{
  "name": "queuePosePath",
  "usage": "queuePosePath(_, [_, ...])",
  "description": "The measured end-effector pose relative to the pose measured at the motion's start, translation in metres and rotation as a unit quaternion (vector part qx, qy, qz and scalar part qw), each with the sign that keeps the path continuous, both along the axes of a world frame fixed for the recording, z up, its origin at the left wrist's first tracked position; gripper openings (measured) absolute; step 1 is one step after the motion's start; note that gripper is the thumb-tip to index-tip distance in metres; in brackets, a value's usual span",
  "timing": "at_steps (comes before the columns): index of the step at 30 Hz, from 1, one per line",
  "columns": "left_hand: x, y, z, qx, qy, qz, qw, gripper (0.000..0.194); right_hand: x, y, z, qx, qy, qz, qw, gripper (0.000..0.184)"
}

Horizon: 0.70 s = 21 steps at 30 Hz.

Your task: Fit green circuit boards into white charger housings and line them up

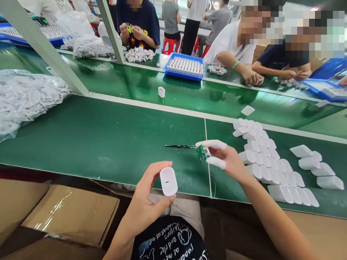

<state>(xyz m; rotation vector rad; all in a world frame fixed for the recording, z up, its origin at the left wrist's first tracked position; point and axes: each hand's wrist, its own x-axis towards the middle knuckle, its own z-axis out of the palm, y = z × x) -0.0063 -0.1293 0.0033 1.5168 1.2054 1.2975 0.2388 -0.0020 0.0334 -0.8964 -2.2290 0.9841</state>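
Observation:
Between the thumb and fingers of my left hand [150,196] is a white plastic charger housing [168,181], its end face with a small dark slot turned toward me. My right hand [226,159], with white finger cots on its fingertips, pinches a small green circuit board [201,153] above the bench. Black tweezers [179,146] point left from beside the board; whether they lie on the bench or are held too, I cannot tell. The two hands are apart, the right one farther from me. Right of it, many white housings [267,159] stand in rows on the bench.
A plastic bag of white parts [27,97] lies at the left. One housing [161,92] and a flat white piece [247,110] sit on the green belt beyond the rail. Across it, people work near a blue tray [184,76]. Cardboard boxes [70,213] stand below left.

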Motion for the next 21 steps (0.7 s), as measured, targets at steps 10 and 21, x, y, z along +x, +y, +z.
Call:
queuePosePath(10, [0.015,-0.011,0.010,0.024,-0.017,-0.047,0.998,0.052,-0.044,-0.096,0.015,0.098,0.275,0.028,0.956,0.032])
queuePosePath(21, [0.015,-0.023,0.015,-0.002,0.015,-0.085,0.996,0.057,-0.051,-0.121,0.003,0.168,0.191,-0.054,0.966,0.021])
